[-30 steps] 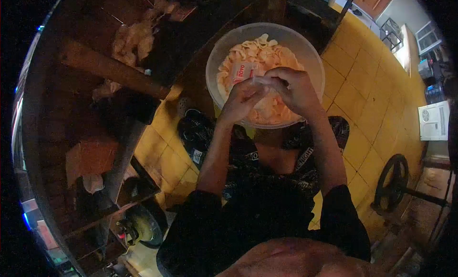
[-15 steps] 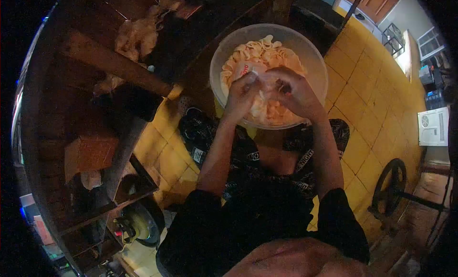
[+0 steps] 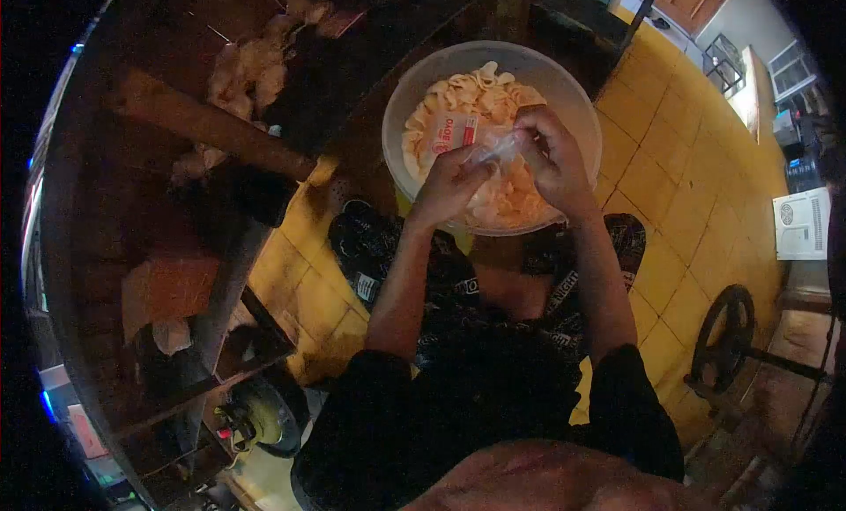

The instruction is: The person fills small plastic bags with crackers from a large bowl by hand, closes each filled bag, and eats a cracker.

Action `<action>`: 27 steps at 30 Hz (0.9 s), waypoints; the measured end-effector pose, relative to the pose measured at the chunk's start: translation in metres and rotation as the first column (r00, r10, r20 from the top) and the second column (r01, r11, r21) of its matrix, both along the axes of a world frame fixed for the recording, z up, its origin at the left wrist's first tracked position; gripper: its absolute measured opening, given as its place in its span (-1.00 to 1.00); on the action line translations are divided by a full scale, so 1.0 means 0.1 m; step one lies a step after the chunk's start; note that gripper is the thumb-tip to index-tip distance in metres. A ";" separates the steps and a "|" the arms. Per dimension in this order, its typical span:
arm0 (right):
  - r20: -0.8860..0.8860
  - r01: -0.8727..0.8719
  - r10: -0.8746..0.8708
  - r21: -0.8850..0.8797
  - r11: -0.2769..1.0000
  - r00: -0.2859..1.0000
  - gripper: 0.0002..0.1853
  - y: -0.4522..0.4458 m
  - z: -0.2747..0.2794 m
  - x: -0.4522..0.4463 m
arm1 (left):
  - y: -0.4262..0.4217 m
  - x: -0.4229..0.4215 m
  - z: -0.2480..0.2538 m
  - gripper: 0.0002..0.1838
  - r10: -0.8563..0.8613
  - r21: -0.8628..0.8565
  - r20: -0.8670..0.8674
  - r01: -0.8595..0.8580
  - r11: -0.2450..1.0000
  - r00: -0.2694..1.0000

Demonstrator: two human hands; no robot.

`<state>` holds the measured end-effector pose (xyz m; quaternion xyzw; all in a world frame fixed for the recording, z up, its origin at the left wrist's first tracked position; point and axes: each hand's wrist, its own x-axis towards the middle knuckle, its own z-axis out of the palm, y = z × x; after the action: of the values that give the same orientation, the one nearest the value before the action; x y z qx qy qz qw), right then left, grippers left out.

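Note:
A clear plastic bag (image 3: 500, 146) with a red-and-white printed label (image 3: 453, 132) is stretched between my two hands over a tub of pale, curled crackers (image 3: 476, 90). My left hand (image 3: 448, 187) pinches the bag at its lower left, near the label. At the bag's right end, the closed fingers of my right hand (image 3: 553, 163) grip the plastic. What the bag contains is hard to make out against the crackers behind it. The round, whitish plastic tub (image 3: 577, 114) stands between my feet, and both wrists pass over its near rim.
Yellow floor tiles (image 3: 665, 159) lie to the right, where a black handwheel (image 3: 723, 335) stands. On the left are a wooden frame (image 3: 203, 128), a cardboard box (image 3: 172, 286) and a gas cylinder (image 3: 260, 414). A white appliance (image 3: 802, 225) is at the far right.
My right hand has turned and moved slightly away from my left. The bag is now drawn out between them, and its printed label shows more fully.

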<state>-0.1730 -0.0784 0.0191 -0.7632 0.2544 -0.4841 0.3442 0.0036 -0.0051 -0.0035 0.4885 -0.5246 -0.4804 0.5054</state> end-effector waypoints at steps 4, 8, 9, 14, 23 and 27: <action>0.012 -0.053 0.052 0.150 0.987 0.999 -0.90 0.02 -0.01 -0.02 | 0.00 0.01 0.04 -0.78 0.007 0.057 0.147 -0.016 0.998 0.989; -0.068 -0.026 0.040 0.198 0.980 0.997 -0.90 0.06 0.07 -0.02 | 0.01 -0.02 -0.03 -0.83 0.018 -0.077 0.037 -0.015 0.997 0.999; -0.067 -0.026 0.040 0.198 0.980 0.997 -0.90 0.05 0.07 -0.02 | 0.00 0.00 -0.05 -0.83 0.018 -0.077 0.037 -0.015 0.997 0.999; 0.042 0.001 -0.006 0.118 0.993 0.999 -0.87 -0.09 0.02 -0.11 | 0.00 0.00 -0.05 -0.80 0.042 -0.093 0.069 -0.035 0.995 0.997; 0.050 -0.147 0.140 0.447 0.882 0.989 -0.62 -0.06 0.10 -0.25 | 0.02 -0.01 -0.02 -0.78 0.018 -0.032 0.006 -0.018 0.999 1.000; 0.041 -0.068 0.064 0.114 0.991 0.997 -0.63 -0.08 0.28 -0.15 | 0.01 -0.01 -0.06 -0.77 -0.058 -0.096 -0.018 0.056 0.994 0.998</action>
<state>-0.1882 -0.0868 0.0470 -0.7408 0.2502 -0.4711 0.4083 0.0028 -0.0046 -0.0097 0.4437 -0.5552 -0.4741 0.5197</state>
